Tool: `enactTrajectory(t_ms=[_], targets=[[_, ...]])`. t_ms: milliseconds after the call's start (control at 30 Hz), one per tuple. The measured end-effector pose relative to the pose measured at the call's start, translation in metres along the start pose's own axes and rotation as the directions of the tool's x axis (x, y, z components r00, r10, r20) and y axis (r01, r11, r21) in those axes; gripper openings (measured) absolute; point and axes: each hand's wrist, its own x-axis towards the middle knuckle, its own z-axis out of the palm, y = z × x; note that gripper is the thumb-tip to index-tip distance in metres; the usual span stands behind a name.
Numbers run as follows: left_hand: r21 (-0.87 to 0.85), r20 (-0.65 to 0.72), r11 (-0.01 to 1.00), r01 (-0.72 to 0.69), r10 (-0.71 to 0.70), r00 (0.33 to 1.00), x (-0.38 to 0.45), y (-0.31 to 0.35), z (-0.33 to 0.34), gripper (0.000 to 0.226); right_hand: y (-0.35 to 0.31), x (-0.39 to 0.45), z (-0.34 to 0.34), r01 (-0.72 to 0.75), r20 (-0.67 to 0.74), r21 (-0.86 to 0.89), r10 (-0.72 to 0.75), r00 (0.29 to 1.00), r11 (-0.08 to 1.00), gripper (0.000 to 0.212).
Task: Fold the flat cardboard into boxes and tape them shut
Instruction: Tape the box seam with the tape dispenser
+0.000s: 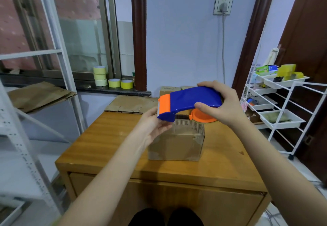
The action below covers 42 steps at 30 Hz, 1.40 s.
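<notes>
A blue and orange tape dispenser [190, 101] is held in the air above a folded brown cardboard box [177, 142] that stands on the wooden table [109, 142]. My right hand [219, 103] grips the dispenser's rear end, thumb under the blue body and fingers over the top. My left hand [154, 124] is at the orange cutter end, its fingers curled under the blade; whether they pinch the tape's end is hidden. Flat cardboard [132, 105] lies at the table's far edge.
Several yellow tape rolls [113, 79] sit on the window sill. More flat cardboard [39, 95] rests on a white metal shelf at left. A white wire trolley [279, 105] with trays stands at right. A socket with a cable is on the wall.
</notes>
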Motion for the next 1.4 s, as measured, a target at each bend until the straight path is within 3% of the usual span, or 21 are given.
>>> enactTrajectory(t_ms=[67, 233, 333, 467, 567, 733, 867, 1100, 1267, 1400], targets=[[-0.054, -0.007, 0.999, -0.01, 0.009, 1.0, 0.0, 0.002, 0.001, 0.016, -0.002, 0.0, 0.001, -0.001, -0.029, 0.018, 0.001, 1.0, 1.0, 0.052], [0.091, -0.074, 0.978, -0.186, 0.193, 0.978, 0.003, -0.001, 0.006, 0.027, -0.005, 0.0, 0.004, -0.024, -0.106, 0.079, 0.032, 0.994, 0.997, 0.052], [0.064, -0.057, 0.968, -0.242, 0.246, 0.968, 0.004, -0.002, 0.009, 0.037, -0.009, 0.0, 0.003, -0.03, -0.157, 0.112, 0.048, 0.986, 0.993, 0.05], [-0.106, -0.04, 0.988, -0.116, 0.112, 0.993, 0.003, 0.006, 0.013, 0.008, -0.01, 0.0, 0.002, -0.021, -0.206, 0.133, 0.048, 0.977, 0.991, 0.052], [-0.212, 0.048, 0.977, -0.006, 0.017, 0.999, 0.003, 0.008, 0.017, 0.015, -0.01, 0.0, 0.001, -0.016, -0.206, 0.138, 0.045, 0.977, 0.99, 0.052], [-0.151, -0.052, 0.982, -0.11, 0.103, 0.993, 0.002, 0.008, 0.022, 0.014, -0.012, -0.004, 0.003, -0.01, -0.193, 0.141, 0.038, 0.98, 0.99, 0.054], [0.114, -0.154, 0.956, -0.269, 0.285, 0.946, 0.006, 0.005, 0.017, 0.022, -0.01, -0.005, 0.002, -0.017, -0.16, 0.103, 0.033, 0.987, 0.995, 0.054], [0.467, -0.145, 0.796, -0.385, 0.498, 0.855, 0.011, -0.001, 0.006, 0.023, -0.005, -0.005, -0.003, -0.035, -0.095, 0.056, 0.04, 0.995, 0.998, 0.055], [0.555, -0.145, 0.745, -0.371, 0.525, 0.838, 0.014, 0.003, -0.016, 0.032, 0.004, -0.011, -0.01, -0.058, -0.069, 0.027, 0.059, 0.996, 0.998, 0.053], [0.567, -0.184, 0.768, -0.299, 0.472, 0.862, 0.021, 0.014, -0.052, 0.033, 0.019, -0.017, -0.036, -0.123, -0.077, 0.04, 0.125, 0.989, 0.992, 0.046]])
